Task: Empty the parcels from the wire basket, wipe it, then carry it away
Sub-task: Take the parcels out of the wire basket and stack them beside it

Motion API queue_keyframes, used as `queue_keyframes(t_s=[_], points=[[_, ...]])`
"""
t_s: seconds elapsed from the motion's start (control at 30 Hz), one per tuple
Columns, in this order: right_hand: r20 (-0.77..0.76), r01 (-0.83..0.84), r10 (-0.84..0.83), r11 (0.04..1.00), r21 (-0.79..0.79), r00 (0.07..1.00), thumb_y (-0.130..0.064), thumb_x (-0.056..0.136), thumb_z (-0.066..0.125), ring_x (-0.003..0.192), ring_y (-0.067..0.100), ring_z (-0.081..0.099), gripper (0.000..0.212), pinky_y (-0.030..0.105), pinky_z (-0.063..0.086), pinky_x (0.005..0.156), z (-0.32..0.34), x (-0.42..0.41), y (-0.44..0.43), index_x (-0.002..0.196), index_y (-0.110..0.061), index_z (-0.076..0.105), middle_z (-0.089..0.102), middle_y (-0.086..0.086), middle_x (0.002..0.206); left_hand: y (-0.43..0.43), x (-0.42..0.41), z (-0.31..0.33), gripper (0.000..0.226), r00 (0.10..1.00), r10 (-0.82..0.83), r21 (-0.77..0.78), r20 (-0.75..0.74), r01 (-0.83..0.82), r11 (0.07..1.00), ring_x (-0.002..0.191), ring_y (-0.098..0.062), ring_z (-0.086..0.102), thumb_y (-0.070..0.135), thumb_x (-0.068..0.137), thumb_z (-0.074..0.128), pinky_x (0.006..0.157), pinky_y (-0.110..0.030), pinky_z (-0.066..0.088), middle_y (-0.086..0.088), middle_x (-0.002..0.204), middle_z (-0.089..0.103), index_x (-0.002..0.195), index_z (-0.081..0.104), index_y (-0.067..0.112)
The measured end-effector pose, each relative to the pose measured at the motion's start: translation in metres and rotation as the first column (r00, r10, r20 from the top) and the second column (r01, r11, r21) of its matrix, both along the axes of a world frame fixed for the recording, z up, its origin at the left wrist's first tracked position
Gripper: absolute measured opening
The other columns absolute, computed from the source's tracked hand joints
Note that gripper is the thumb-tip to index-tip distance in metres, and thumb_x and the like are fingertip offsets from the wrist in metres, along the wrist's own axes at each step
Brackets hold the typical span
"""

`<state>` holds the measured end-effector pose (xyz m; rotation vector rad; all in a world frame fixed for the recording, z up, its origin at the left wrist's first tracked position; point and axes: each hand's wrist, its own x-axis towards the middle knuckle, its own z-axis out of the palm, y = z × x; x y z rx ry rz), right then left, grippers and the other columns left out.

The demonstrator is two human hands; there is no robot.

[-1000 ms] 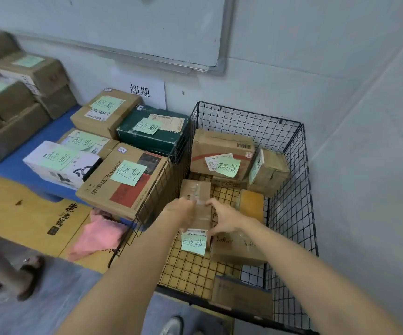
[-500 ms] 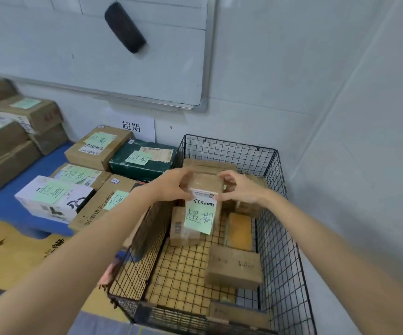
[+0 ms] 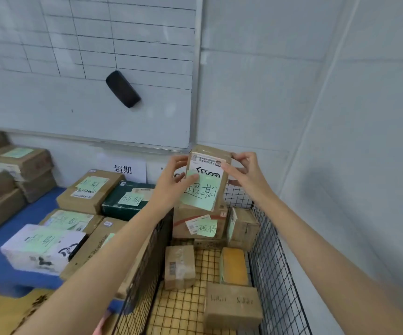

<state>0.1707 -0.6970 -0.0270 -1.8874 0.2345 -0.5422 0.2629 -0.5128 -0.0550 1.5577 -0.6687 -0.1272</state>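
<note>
Still emptying: left hand and right hand both clamped on a small parcel, held up above the wire basket's far-left corner. Next, likely set it among the boxes left; several remain inside.

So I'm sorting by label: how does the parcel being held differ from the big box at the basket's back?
The held parcel is small, upright, lifted by left hand and right hand; the big box lies in the wire basket. Their note characters differ. Both are brown cardboard with green notes.
</note>
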Motion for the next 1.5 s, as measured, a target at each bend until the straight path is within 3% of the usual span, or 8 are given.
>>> queue_keyframes(t_s=[0.17,0.3,0.43,0.8,0.97,1.17,1.33,1.5], points=[[0.150,0.108,-0.108,0.994,0.006,0.983,-0.040,0.092,0.065,0.110,0.019,0.064,0.028,0.045,0.058,0.087,0.015,-0.004,0.014,0.102,-0.023,0.046,0.056,-0.013,0.130,-0.004,-0.009,0.018,0.048,0.998,-0.058,-0.085,-0.002,0.058,0.995,0.116,-0.019,0.062,0.012,0.093,0.064,0.095,-0.040,0.055,0.012,0.125,0.057,0.135,0.046,0.028],[0.243,0.200,-0.168,0.973,-0.114,0.955,-0.033,0.095,0.062,0.112,0.003,0.057,0.031,0.022,0.055,0.086,0.023,-0.013,0.022,0.121,-0.031,0.045,0.047,-0.009,0.142,-0.007,-0.016,0.030,0.056,0.995,-0.099,-0.143,-0.022,0.095,0.985,0.101,-0.009,0.067,0.009,0.096,0.060,0.074,-0.023,0.058,0.018,0.119,0.056,0.145,0.041,0.029],[0.236,0.220,-0.156,0.935,-0.278,0.959,-0.032,0.097,0.059,0.123,0.010,0.052,0.049,0.027,0.054,0.093,0.025,-0.017,0.026,0.143,-0.028,0.042,0.040,-0.009,0.141,-0.008,-0.017,0.033,0.058,0.992,-0.115,-0.183,-0.049,0.104,0.978,0.084,0.007,0.068,0.009,0.097,0.057,0.063,-0.014,0.054,0.018,0.117,0.056,0.147,0.037,0.032],[0.061,0.044,-0.028,0.955,-0.293,0.998,-0.028,0.089,0.072,0.137,0.010,0.040,0.092,0.044,0.042,0.108,0.026,-0.025,0.027,0.157,-0.037,0.011,0.041,-0.018,0.148,0.009,-0.016,0.031,0.061,0.987,-0.159,-0.099,0.016,0.160,0.982,0.125,-0.016,0.055,0.010,0.091,0.067,0.083,-0.028,0.058,0.008,0.143,0.053,0.143,0.041,0.029],[0.068,0.056,-0.035,0.939,-0.339,0.997,-0.029,0.078,0.082,0.122,-0.003,0.035,0.107,0.011,0.037,0.089,0.023,-0.020,0.032,0.157,-0.036,0.009,0.041,-0.025,0.131,0.012,-0.016,0.027,0.072,0.992,-0.111,-0.054,0.059,0.115,0.992,0.128,-0.013,0.054,0.012,0.084,0.076,0.105,-0.040,0.048,0.009,0.143,0.053,0.144,0.042,0.028],[0.049,0.027,-0.012,0.951,-0.307,0.999,-0.031,0.083,0.077,0.138,0.012,0.041,0.097,0.047,0.041,0.108,0.024,-0.014,0.029,0.156,-0.041,0.013,0.043,-0.014,0.151,0.024,-0.014,0.029,0.076,0.995,-0.102,-0.027,0.022,0.103,0.994,0.128,-0.014,0.054,0.017,0.082,0.079,0.106,-0.048,0.046,0.013,0.144,0.052,0.146,0.041,0.036],[0.097,-0.035,0.053,0.984,-0.175,0.994,-0.024,0.088,0.071,0.132,0.008,0.043,0.075,0.019,0.058,0.073,0.026,-0.011,0.031,0.147,-0.038,0.027,0.045,-0.012,0.145,0.037,-0.010,0.029,0.073,0.995,-0.101,-0.036,0.005,0.102,0.994,0.127,-0.012,0.054,0.023,0.084,0.077,0.105,-0.048,0.047,0.016,0.144,0.051,0.144,0.040,0.043],[0.118,-0.071,0.083,0.992,-0.108,0.990,-0.027,0.088,0.071,0.129,0.008,0.048,0.062,0.053,0.054,0.096,0.020,0.000,0.040,0.136,-0.037,0.034,0.048,-0.016,0.139,0.048,-0.012,0.026,0.058,1.000,-0.028,-0.100,0.001,0.028,0.995,0.126,-0.007,0.053,0.014,0.087,0.073,0.089,-0.023,0.054,0.014,0.138,0.055,0.133,0.046,0.035]])
